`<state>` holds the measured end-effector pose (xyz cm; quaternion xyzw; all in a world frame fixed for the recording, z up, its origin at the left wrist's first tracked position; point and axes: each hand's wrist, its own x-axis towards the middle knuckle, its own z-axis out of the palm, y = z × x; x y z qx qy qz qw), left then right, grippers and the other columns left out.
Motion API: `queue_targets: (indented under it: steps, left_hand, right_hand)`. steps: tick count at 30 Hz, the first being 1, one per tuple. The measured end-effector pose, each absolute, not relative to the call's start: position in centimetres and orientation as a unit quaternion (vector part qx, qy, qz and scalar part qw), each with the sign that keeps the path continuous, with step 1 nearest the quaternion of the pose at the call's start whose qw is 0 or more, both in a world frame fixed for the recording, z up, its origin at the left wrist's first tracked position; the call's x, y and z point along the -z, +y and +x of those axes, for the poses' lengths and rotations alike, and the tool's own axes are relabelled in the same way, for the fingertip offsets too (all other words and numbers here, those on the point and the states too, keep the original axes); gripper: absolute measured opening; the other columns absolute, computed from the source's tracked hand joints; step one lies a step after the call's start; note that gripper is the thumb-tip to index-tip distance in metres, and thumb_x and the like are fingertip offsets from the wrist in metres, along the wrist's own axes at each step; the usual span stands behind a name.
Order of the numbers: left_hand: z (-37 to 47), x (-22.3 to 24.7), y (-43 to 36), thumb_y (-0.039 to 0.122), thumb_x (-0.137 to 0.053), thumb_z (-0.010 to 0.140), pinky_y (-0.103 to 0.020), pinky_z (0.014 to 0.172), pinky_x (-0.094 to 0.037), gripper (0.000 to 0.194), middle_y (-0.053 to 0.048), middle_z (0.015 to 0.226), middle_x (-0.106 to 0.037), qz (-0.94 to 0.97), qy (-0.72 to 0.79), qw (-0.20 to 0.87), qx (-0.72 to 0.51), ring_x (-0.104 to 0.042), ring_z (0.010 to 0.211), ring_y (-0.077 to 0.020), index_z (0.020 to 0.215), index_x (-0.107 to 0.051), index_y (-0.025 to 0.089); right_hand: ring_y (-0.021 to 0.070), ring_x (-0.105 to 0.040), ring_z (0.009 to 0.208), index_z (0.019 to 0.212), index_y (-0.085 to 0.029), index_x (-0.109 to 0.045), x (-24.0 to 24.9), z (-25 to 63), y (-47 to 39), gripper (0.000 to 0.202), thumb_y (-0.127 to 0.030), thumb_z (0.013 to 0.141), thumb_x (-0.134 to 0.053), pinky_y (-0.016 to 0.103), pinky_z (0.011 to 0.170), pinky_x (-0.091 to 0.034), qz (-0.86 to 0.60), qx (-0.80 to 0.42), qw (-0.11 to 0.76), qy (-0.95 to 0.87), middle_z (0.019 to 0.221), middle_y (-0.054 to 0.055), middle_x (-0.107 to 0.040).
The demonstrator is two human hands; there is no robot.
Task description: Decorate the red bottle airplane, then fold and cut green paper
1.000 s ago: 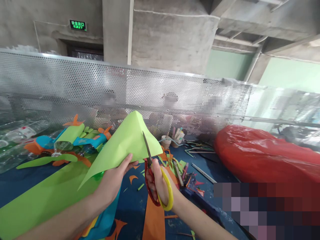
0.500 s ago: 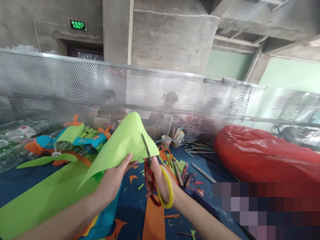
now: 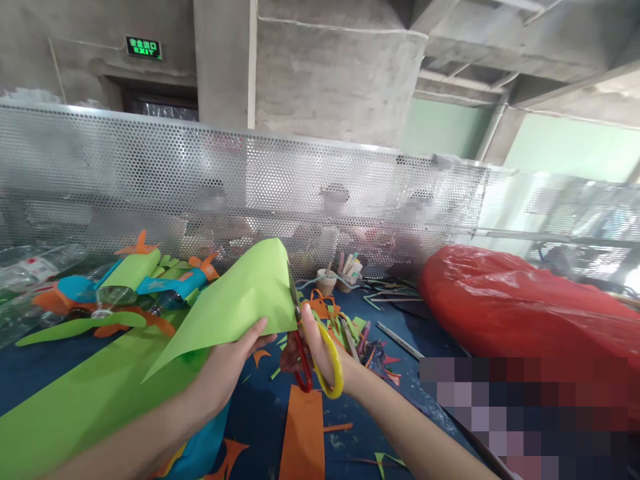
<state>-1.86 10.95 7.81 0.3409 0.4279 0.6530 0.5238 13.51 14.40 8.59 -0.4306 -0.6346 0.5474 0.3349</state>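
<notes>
A sheet of light green paper (image 3: 245,293) bends upward in front of me, its lower edge pinched by my left hand (image 3: 235,357). My right hand (image 3: 317,350) grips scissors (image 3: 334,373) with one yellow and one red handle loop. The blades point up and away along the paper's right edge, partly hidden by it. Under my left arm lies a long green paper strip (image 3: 90,393), with blue paper (image 3: 207,440) beside it. Below my right hand rests an orange paper strip (image 3: 303,433) on the blue table.
Decorated bottles (image 3: 120,280) and clear plastic bottles (image 3: 35,273) stand at the left. Cups of pens (image 3: 350,270) are at the back before a perforated metal screen (image 3: 290,180). Paper scraps (image 3: 327,307) litter the middle. A large red plastic bag (image 3: 510,300) bulges at the right.
The scissors have moved slightly left and their handles are nearer each other. The green paper's right-hand corner no longer spreads past the blades. The view has shifted a little.
</notes>
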Motion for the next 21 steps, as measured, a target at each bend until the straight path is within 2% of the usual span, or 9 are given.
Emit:
queue_targets:
  steps: [2, 5, 12, 17, 21]
  left_hand:
    - [-1.8, -7.7, 10.9, 0.03, -0.084, 0.072, -0.045, 0.108, -0.052, 0.014, -0.007, 0.107, -0.082, 0.344, 0.43, 0.524, -0.65, -0.06, 0.131, -0.0345, 0.081, -0.074, 0.025]
    - [-1.8, -7.7, 10.8, 0.029, -0.084, 0.073, -0.045, 0.107, -0.053, 0.019, -0.006, 0.116, -0.079, 0.345, 0.415, 0.526, -0.657, -0.056, 0.135, -0.0337, 0.089, -0.075, 0.026]
    - [-1.9, -7.2, 11.0, 0.028, -0.084, 0.074, -0.043, 0.106, -0.054, 0.023, -0.006, 0.123, -0.076, 0.338, 0.415, 0.539, -0.651, -0.064, 0.126, -0.0343, 0.095, -0.076, 0.023]
    - [-1.9, -6.8, 11.2, 0.03, -0.084, 0.072, -0.043, 0.109, -0.051, 0.022, -0.006, 0.108, -0.081, 0.326, 0.437, 0.548, -0.634, -0.069, 0.119, -0.0325, 0.091, -0.076, 0.022]
    - [-1.8, -6.8, 11.2, 0.03, -0.084, 0.072, -0.043, 0.11, -0.049, 0.019, -0.005, 0.096, -0.083, 0.317, 0.444, 0.542, -0.639, -0.073, 0.11, -0.0312, 0.086, -0.076, 0.021]
  right_hand:
    - [0.0221, -0.066, 0.06, 0.063, -0.023, -0.049, -8.9, 13.6, 14.3, 0.074, -0.091, 0.081, -0.025, 0.038, 0.067, -0.057, -0.437, -0.558, 0.329, -0.624, 0.056, 0.005, -0.058]
    - [0.0229, -0.067, 0.064, 0.067, -0.023, -0.052, -9.4, 13.7, 14.1, 0.075, -0.091, 0.08, -0.026, 0.038, 0.07, -0.056, -0.443, -0.554, 0.326, -0.625, 0.057, 0.005, -0.059]
    - [0.0211, -0.065, 0.061, 0.069, -0.023, -0.055, -9.5, 13.7, 14.0, 0.073, -0.089, 0.082, -0.028, 0.036, 0.069, -0.056, -0.44, -0.542, 0.342, -0.629, 0.056, 0.003, -0.057]
    - [0.0169, -0.057, 0.053, 0.06, -0.024, -0.046, -9.4, 13.6, 14.0, 0.07, -0.088, 0.083, -0.029, 0.031, 0.06, -0.052, -0.444, -0.534, 0.362, -0.622, 0.052, -0.001, -0.05]
    - [0.0122, -0.044, 0.043, 0.059, -0.024, -0.042, -9.5, 13.1, 13.6, 0.068, -0.086, 0.085, -0.03, 0.029, 0.052, -0.048, -0.451, -0.565, 0.37, -0.583, 0.049, -0.004, -0.042]
